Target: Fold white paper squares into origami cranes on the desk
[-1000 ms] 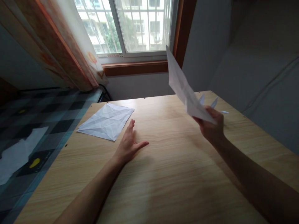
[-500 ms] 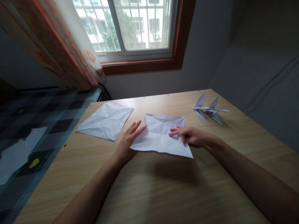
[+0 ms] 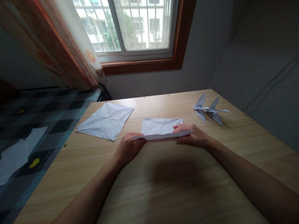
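A creased white sheet of paper (image 3: 161, 125) lies in the middle of the table, its near part bent upward along a line across its width. My left hand (image 3: 130, 145) pinches the left end of the raised part, thumb on the near side and fingers behind. At the right end, my right hand (image 3: 192, 135) grips the same edge, with its thumb below and its fingers over the paper. The near face of the raised strip is seen almost edge-on.
Another creased white sheet (image 3: 106, 121) lies flat at the table's back left. A folded paper figure with pointed wings (image 3: 209, 109) stands at the back right. The wooden table (image 3: 149, 186) meets a checked cloth (image 3: 53, 124) on the left, where more white paper (image 3: 16, 155) lies.
The near edge of the sheet has been lifted and bent away from me. Both hands have closed on its ends, where they lay flatter on the paper before.
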A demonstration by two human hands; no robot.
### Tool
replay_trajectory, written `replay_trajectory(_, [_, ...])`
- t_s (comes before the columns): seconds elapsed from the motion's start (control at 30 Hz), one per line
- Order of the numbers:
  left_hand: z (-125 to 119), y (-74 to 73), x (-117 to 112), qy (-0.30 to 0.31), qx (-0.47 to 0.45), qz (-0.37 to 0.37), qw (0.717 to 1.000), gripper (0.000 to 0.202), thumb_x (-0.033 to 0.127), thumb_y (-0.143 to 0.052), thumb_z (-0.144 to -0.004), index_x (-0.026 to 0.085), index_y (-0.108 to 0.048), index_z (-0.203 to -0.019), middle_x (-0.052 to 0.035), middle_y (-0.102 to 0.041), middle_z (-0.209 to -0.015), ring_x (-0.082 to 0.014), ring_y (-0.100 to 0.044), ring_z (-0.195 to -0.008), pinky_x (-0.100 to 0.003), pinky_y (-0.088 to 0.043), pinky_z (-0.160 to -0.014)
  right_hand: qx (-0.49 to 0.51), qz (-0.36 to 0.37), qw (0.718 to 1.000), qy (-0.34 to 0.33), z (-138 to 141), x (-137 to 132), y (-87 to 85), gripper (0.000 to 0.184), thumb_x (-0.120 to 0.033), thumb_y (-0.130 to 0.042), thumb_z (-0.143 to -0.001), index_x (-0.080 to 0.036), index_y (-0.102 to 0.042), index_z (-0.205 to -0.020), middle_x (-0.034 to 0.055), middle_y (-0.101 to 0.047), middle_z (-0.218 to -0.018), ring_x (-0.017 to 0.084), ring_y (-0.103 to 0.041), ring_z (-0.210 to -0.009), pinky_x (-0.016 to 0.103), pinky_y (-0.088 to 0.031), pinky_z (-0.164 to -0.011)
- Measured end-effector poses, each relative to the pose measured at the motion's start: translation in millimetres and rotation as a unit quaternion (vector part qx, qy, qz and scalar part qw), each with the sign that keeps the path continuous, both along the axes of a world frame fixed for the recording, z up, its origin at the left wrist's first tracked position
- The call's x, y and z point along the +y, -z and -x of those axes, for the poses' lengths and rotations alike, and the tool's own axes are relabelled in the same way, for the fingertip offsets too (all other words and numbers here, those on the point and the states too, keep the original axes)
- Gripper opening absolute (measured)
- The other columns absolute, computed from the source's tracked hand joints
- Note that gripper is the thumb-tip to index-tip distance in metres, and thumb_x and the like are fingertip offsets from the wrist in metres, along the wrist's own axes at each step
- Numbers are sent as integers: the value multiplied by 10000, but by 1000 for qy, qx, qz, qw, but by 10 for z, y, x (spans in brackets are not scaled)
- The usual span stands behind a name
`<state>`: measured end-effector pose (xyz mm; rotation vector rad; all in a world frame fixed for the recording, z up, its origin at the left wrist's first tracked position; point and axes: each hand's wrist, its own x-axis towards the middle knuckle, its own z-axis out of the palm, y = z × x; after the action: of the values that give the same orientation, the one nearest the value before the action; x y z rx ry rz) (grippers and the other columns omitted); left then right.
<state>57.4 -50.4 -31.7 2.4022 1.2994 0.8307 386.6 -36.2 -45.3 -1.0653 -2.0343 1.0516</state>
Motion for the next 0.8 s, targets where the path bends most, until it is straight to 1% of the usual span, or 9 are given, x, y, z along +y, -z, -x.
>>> replay_trajectory(0.07, [-6, 3, -30, -44, -22, 18, 999, 287, 340, -496, -900, 179, -683, -752, -29, -705, -690, -165, -656, -637, -274, -524, -641, 45, 46, 996, 54, 63, -35, 36, 400, -481, -690, -782, -124, -715, -961, 83, -743, -930, 269, -686, -903, 394, -539, -816])
replay_trajectory(0.13, [-11, 17, -43, -81, -62, 41, 994, 244, 341, -508, -894, 168, -653, -801, 14, -632, -577, -123, -577, -495, -223, -457, -503, 78, 64, 989, 109, 132, -62, 71, 411, -494, -650, -810, -106, -700, -937, 84, -736, -873, 233, -682, -774, 343, -548, -711])
replay_trajectory(0.23, [-22, 45, -26, -91, -113, 80, 986, 319, 342, -538, -890, 162, -576, -1151, 67, -582, -544, -98, -532, -433, -201, -428, -466, 103, 24, 976, 188, 213, -68, 129, 464, -435, -686, -785, -118, -629, -1119, 90, -722, -960, 224, -673, -817, 331, -549, -735])
replay_trajectory(0.33, [-31, 67, 8, -111, -102, 46, 988, 697, 327, -598, -855, 174, -285, -1459, 13, -674, -767, -119, -592, -535, -250, -503, -554, 57, -48, 967, 243, 248, -51, 187, 770, -357, -705, -757, -154, -377, -1423, 132, -620, -1233, 259, -626, -1053, 410, -506, -930])
replay_trajectory(0.43, [-40, 77, 22, -124, -7, -75, 989, 800, 338, -661, -806, 193, -264, -1485, -147, -608, -1232, -233, -648, -920, -390, -545, -789, -53, -124, 954, 267, 257, -52, 206, 974, -313, -706, -732, -157, -161, -1523, 190, -391, -1461, 315, -416, -1332, 486, -356, -1106])
replay_trajectory(0.5, [-50, 72, 14, -87, 65, -131, 985, 708, 357, -638, -835, 209, -341, -1461, -166, -480, -1418, -310, -530, -1207, -467, -462, -980, -121, -163, 944, 260, 269, -74, 185, 952, -298, -672, -764, -166, -127, -1534, 194, -262, -1538, 321, -269, -1426, 506, -283, -1149])
replay_trajectory(0.6, [-72, 51, -11, 19, 150, -128, 980, 590, 427, -546, -907, 245, -398, -1449, -111, -398, -1517, -315, -345, -1395, -483, -290, -1134, -233, -216, 923, 216, 309, -127, 122, 646, -260, -565, -861, -220, -352, -1470, 150, -250, -1570, 334, -184, -1462, 560, -206, -1159])
replay_trajectory(0.7, [-96, 32, -33, 108, 218, -65, 968, 627, 551, -476, -917, 286, -368, -1474, -63, -354, -1551, -311, -244, -1453, -505, -154, -1182, -321, -225, 913, 114, 366, -183, 63, 430, -287, -451, -950, -226, -512, -1372, 143, -389, -1514, 342, -275, -1433, 589, -199, -1146])
replay_trajectory(0.8, [-122, 26, -54, 114, 251, -26, 961, 754, 684, -445, -866, 295, -313, -1498, -72, -316, -1567, -337, -203, -1464, -563, -93, -1175, -356, -207, 910, 46, 433, -247, 30, 518, -394, -437, -969, -151, -448, -1427, 209, -374, -1512, 343, -323, -1415, 545, -247, -1146])
